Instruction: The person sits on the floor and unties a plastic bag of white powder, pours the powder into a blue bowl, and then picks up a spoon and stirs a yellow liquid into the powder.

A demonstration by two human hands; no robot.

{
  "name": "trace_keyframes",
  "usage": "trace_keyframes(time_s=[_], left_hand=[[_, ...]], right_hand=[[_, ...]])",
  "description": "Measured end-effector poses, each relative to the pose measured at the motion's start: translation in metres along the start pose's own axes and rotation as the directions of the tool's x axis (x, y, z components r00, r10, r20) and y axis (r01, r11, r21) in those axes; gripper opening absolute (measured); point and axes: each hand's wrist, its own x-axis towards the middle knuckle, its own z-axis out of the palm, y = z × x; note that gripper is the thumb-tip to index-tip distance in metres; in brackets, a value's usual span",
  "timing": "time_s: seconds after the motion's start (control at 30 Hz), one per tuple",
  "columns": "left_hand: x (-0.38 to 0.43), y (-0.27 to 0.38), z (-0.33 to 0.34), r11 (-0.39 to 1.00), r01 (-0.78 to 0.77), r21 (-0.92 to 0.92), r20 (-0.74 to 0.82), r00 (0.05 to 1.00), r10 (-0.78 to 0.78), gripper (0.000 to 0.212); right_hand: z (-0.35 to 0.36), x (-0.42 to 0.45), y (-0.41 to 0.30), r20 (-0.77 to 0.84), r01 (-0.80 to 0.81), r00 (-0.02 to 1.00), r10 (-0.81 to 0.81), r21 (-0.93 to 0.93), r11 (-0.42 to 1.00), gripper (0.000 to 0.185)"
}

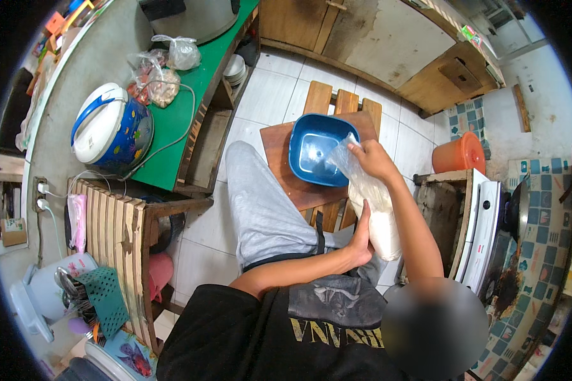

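Note:
A clear plastic bag of white powder [383, 233] hangs slanted before my torso, its filled end lower and nearer my body. My right hand [372, 159] grips the bag's gathered upper part at the near-right rim of a blue plastic basin [295, 164]. Against the filled part presses my left hand [361, 238], palm and thumb along its side, supporting it. The basin rests on a brown board [276, 143], which lies on a slatted wooden bench [347, 100]. No contents show in the visible part of the basin.
On my left, a green tabletop [171, 128] carries a blue-and-white rice cooker [114, 128], its cord, and several tied plastic bags [157, 76]. To the right are a gas stove [481, 238] with a wok [517, 209] and an orange lidded bucket [457, 152]. Wooden cabinets [357, 38] stand ahead.

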Motion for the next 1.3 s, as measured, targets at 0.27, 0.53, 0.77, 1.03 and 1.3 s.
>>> trace_keyframes(time_s=[0.27,0.53,0.77,1.03,1.3], left_hand=[[-0.003,0.005,0.010,0.999,0.003,0.041,-0.021,1.000,-0.002,0.081],[-0.003,0.012,0.029,0.998,-0.042,-0.048,0.051,0.998,0.044,0.083],[0.002,0.002,0.029,0.999,-0.051,0.009,-0.083,0.995,0.052,0.084],[0.008,0.006,0.030,0.997,-0.061,-0.037,-0.032,0.998,0.059,0.080],[0.009,0.014,0.044,0.996,-0.085,-0.031,-0.075,0.994,0.083,0.073]], right_hand=[[-0.002,0.007,0.004,0.094,-0.076,0.992,0.081,-0.049,0.996,0.056],[-0.014,-0.004,0.018,0.270,0.142,0.955,-0.120,-0.065,0.988,0.066],[-0.025,0.003,0.011,0.443,-0.073,0.887,0.129,-0.140,0.987,0.078],[-0.027,0.003,0.011,0.476,0.064,0.879,0.039,-0.199,0.978,0.079],[-0.037,0.000,-0.008,0.565,0.011,0.819,0.102,-0.193,0.981,0.077]])
